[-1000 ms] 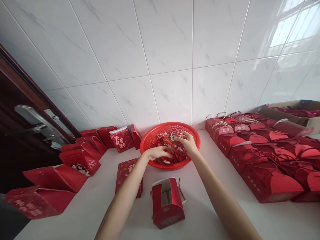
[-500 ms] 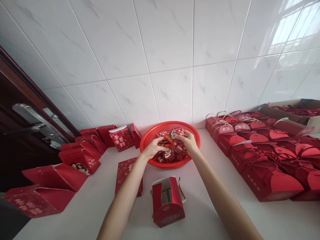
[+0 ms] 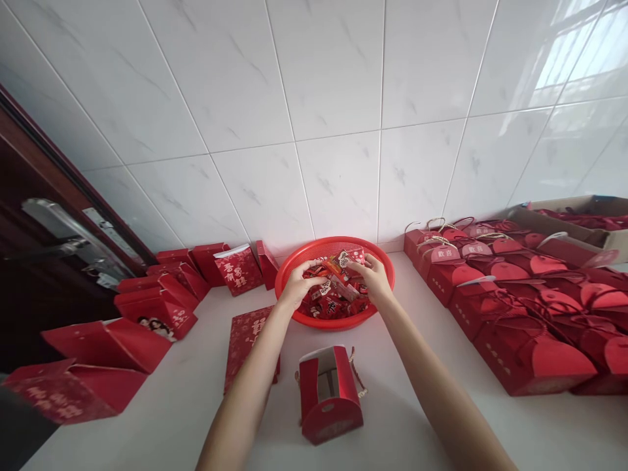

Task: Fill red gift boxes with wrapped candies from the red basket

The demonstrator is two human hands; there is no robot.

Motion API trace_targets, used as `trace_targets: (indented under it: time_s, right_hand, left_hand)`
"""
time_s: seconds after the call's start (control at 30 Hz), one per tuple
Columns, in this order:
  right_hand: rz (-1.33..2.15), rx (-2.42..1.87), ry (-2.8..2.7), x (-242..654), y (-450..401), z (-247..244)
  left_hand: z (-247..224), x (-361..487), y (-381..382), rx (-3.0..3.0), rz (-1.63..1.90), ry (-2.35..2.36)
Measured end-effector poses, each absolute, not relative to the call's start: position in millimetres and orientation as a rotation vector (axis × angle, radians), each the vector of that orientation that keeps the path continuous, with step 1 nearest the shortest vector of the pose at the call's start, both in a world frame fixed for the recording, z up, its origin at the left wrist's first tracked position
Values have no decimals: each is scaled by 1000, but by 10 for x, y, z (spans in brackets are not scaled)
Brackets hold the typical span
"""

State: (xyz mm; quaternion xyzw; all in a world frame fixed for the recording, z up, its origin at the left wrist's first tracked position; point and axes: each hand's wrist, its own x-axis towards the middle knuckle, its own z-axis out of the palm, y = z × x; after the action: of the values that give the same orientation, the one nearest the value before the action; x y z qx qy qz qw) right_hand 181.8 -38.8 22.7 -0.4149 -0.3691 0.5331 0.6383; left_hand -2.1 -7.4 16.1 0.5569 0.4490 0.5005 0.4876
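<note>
A red plastic basket holds a heap of wrapped candies, mostly red with some orange. My left hand is over its left side, thumb and fingers apart above the candies; no candy is plainly held in it. My right hand is at the right side, its thumb and fingers on a red candy packet with a pale printed label beside the thumb. In front of the basket stands a red gift box, its top open, inside bare, with cord handles hanging at its sides.
A flat red box lies partly under my left forearm. Several red boxes line the left side near a dark door. Rows of closed red boxes and a cardboard carton fill the right. A tiled wall rises behind.
My hands have spread slightly apart over the basket, and the left thumb has lifted. More candies show between them. The gift box has not moved.
</note>
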Motion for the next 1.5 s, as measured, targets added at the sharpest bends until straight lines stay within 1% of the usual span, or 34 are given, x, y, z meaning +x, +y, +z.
trace_targets:
  time_s: [0.23,0.67,0.93,1.03,1.17,1.23,1.4,1.5]
  right_hand:
    - [1237,-922,-820,1815,-396,264]
    - [1220,-925,-796,1825,-374,228]
    - [1205,-925,-789,1822,-381,233]
    - [1192,-917,-776,1824,-367,215]
    - [1171,-905,-756,1824,-347,187]
    - [1166,-901,-752,1821,-342,180]
    - [1164,-893,-762,1816,-337,164]
    - [1163,-891,-765,1820,-331,151]
  left_hand:
    - [143,-30,-60,1407,1284,1099]
    - [71,-62,-12,1360,1237,1117]
    - [-26,-81,69,1612,1200,1279]
    - [20,-16,5,1754,1088,1234]
    - [83,96,-79,2140,575,1068]
    - [93,125,-90,2262,390,1031]
    - [77,125,-82,2277,388,1035]
    - [78,133,-84,2269,445,1027]
